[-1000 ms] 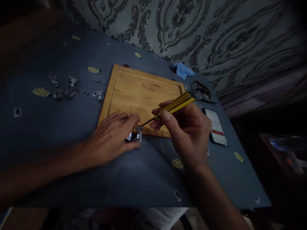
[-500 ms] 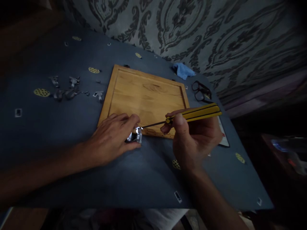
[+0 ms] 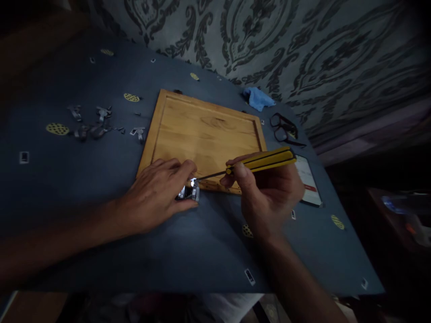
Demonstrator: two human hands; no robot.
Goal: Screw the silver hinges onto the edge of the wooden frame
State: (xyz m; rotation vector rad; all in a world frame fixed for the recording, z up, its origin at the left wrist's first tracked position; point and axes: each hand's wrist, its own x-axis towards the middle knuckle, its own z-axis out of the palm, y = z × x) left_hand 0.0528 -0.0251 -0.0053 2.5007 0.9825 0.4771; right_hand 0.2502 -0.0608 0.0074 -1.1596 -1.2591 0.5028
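Note:
A shiny metal hinge (image 3: pixel 195 194) sits at the near edge of a framed wooden panel (image 3: pixel 205 134). My left hand (image 3: pixel 161 193) is closed around the hinge, thumb below it and fingers resting on the panel's edge. In my right hand (image 3: pixel 266 193) is a screwdriver (image 3: pixel 266 160) with a yellow, black-striped handle, its shaft pointing left. The screwdriver's tip meets the top of the hinge, where a bright spot of light shines. Part of the hinge is hidden behind my left fingers.
Several more metal hinges (image 3: pixel 103 114) and small screws (image 3: pixel 121 130) lie left of the panel. To the right are a blue cloth (image 3: pixel 258 98), glasses (image 3: pixel 283 128) and a phone or tablet (image 3: pixel 311 184). A patterned wall (image 3: pixel 262 45) rises behind the table.
My right hand and the screwdriver have shifted slightly left, uncovering more of the phone or tablet. The left hand stays on the hinge.

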